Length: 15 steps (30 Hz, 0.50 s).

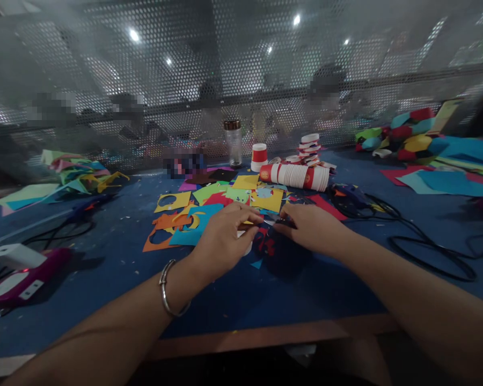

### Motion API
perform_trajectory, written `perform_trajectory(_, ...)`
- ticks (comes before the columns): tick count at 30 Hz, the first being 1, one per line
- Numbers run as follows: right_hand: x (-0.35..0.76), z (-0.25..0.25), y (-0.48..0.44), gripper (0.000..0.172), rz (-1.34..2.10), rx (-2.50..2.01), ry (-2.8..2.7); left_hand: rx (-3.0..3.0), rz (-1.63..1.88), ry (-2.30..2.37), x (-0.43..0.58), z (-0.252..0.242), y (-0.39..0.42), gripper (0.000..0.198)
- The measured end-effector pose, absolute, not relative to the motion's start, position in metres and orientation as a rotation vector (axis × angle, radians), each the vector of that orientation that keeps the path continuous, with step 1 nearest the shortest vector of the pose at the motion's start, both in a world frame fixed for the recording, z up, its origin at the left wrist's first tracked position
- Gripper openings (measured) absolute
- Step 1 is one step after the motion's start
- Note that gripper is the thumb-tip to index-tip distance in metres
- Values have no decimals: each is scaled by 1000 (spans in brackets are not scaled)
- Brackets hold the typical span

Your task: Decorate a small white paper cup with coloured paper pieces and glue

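At the middle of the table, my left hand [225, 234] has its thumb and fingers closed in a pinch on a piece of paper. A bit of yellow shows between the fingers and a pale rounded edge below the thumb, so its shape is mostly hidden. Close by on the right, my right hand [308, 226] is closed around small scissors [270, 219]. Their silver blades point left toward my left fingertips, and the dark handles are largely covered. Red paper scraps [266, 244] and a blue triangle [256, 264] lie just below the hands.
Cut coloured sheets [173, 201] spread behind my hands. Beyond them are a stack of paper cups [293, 176] on its side, an upright cup [260, 156] and a bottle [233, 143]. A power strip [32, 279] sits left; black cable [430, 262] coils right.
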State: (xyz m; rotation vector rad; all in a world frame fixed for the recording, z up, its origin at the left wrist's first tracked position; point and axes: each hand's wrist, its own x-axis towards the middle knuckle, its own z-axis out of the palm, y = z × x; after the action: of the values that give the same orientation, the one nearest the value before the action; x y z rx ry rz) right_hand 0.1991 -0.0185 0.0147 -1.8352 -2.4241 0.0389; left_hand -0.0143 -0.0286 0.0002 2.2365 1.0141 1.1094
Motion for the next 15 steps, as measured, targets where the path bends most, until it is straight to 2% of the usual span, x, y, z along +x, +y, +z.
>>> perform_trajectory(4,203,16,-31,21,38,-1802,-2380,2354,1156,1000,-13,5,-30,11)
perform_trajectory(9,228,15,-33,23,-13,-1799,-2311,2542,1304,911,-10,7,-40,10)
perform_trajectory(15,263,16,-11,25,-311,-1836,-2291,2767,1300,548,5,-1,-58,12)
